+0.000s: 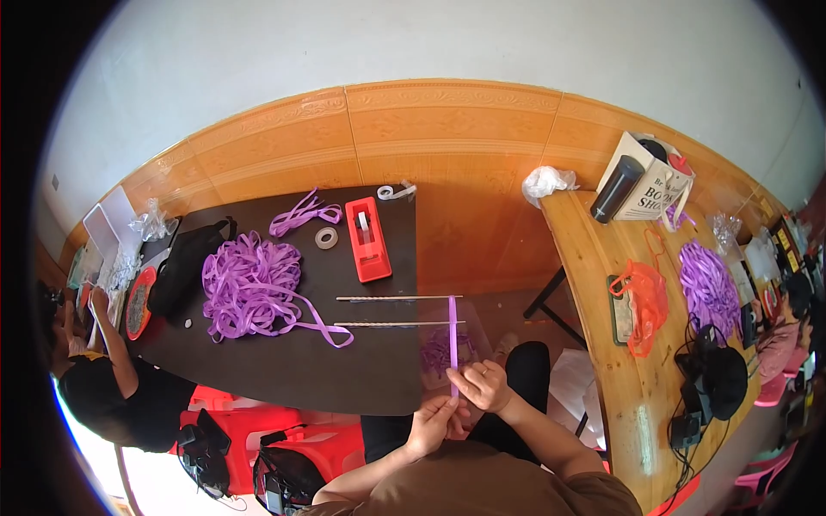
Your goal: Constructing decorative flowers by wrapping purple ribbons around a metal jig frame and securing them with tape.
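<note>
A purple ribbon [453, 335] runs straight from the tips of two thin sticks [387, 298] down toward my body. The sticks lie side by side on the dark table, their ends jutting past its right edge. My right hand [484, 385] is closed on the ribbon, thumb and fingers pinching it. Just below and to the left, my left hand [434, 426] pinches the ribbon's lower part; the ribbon's end is hidden by the fingers. How the ribbon joins the sticks is too small to make out.
On the dark table [292, 370] are a purple ribbon heap [249, 288], a red tape dispenser [368, 241], a tape roll [326, 238] and a black bag [185, 267]. A wooden table [594, 292] stands right, holding a black bottle [618, 189]. People sit at both sides. Red stools [318, 443] stand nearby.
</note>
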Demonstrator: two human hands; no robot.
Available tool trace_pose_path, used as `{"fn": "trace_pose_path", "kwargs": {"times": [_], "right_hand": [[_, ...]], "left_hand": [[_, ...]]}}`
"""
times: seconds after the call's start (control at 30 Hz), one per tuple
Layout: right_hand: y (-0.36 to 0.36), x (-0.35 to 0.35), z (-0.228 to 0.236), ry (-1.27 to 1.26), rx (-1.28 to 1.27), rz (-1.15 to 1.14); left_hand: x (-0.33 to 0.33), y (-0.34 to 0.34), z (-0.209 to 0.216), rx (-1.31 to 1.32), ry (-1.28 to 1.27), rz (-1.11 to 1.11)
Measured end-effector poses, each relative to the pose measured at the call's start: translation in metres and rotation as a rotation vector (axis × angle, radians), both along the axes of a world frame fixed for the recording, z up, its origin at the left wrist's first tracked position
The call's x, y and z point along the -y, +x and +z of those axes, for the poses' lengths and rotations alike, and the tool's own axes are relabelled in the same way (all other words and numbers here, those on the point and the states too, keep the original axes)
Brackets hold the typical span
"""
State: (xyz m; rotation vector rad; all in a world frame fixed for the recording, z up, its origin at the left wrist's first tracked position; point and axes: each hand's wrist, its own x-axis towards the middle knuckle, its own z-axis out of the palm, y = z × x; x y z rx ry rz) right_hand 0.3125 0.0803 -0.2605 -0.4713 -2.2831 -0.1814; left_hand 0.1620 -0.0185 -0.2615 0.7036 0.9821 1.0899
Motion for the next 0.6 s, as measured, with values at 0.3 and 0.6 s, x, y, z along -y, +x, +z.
{"fn": "trace_pose_path", "kwargs": {"times": [0.3,0.6], "right_hand": [[-0.008,0.002,0.029,0.177,-0.070,-0.079],[-0.021,-0.049,0.109,-0.113,-0.279,-0.008]], "left_hand": [[0.001,0.005,0.003,0.339,0.028,0.065],[-0.062,0.008,-0.030,0.005,-0.002,0.152]]}}
